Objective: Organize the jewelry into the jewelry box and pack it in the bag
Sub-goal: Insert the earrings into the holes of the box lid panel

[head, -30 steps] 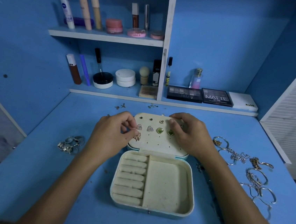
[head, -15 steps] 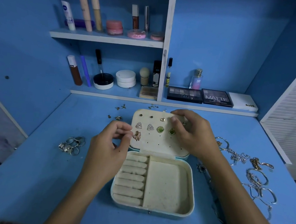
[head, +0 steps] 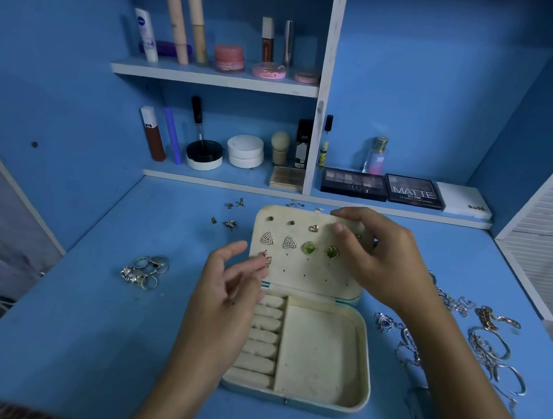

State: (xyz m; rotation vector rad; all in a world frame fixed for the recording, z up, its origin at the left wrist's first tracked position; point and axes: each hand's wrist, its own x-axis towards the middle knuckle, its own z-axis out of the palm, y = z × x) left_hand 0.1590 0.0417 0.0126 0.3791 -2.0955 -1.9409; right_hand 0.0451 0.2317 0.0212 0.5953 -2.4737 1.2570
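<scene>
Jewelry box (head: pixel 316 398) open at table centre; left hand (head: pixel 225 292) hovers over near-left edge of lid (head: pixel 309 274), fingers loose, empty; right hand (head: pixel 376 257) grips lid's far-right corner, thumb on pad.

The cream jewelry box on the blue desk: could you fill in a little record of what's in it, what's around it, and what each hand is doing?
box: cream jewelry box, open
lid panel: two triangular studs, two green studs, smaller studs above
lower tray: ring rolls, bare
left hand: open, by a gold earring
right hand: grips lid's far corner
left of box: silver rings
right of box: silver bangles and chains
</scene>
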